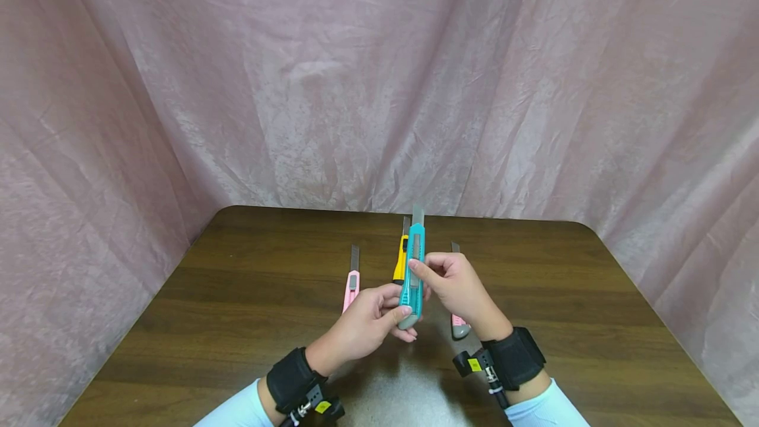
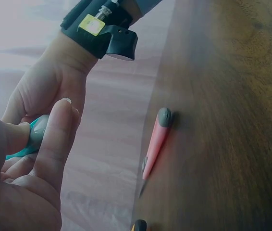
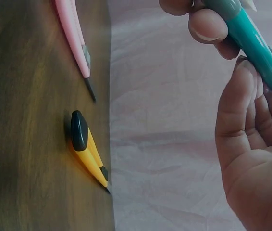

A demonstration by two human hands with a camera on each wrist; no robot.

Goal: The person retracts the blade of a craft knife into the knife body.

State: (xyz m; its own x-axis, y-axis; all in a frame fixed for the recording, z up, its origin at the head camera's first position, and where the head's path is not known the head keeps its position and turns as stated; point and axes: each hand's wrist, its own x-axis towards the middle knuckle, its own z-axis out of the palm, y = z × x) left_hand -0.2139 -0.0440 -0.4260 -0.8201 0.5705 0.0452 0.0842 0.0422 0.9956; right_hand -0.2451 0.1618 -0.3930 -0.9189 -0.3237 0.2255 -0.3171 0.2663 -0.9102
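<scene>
Holding teal cutter point(image 1: 411, 290) between hands: left hand point(image 1: 369, 323) pinches lower end, right hand point(image 1: 459, 284) pinches mid-body. Best: base steady, fingers below bared blade point(image 1: 418, 215). Yellow cutter point(image 1: 400, 261) lies beyond left hand.

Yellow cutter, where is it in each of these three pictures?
Head: the yellow cutter lies just below centre, left of the teal cutter.
Left wrist: mostly its dark end, at bottom middle.
Right wrist: its yellow body slants at lower left.
Shared landmark: the teal cutter.
</scene>
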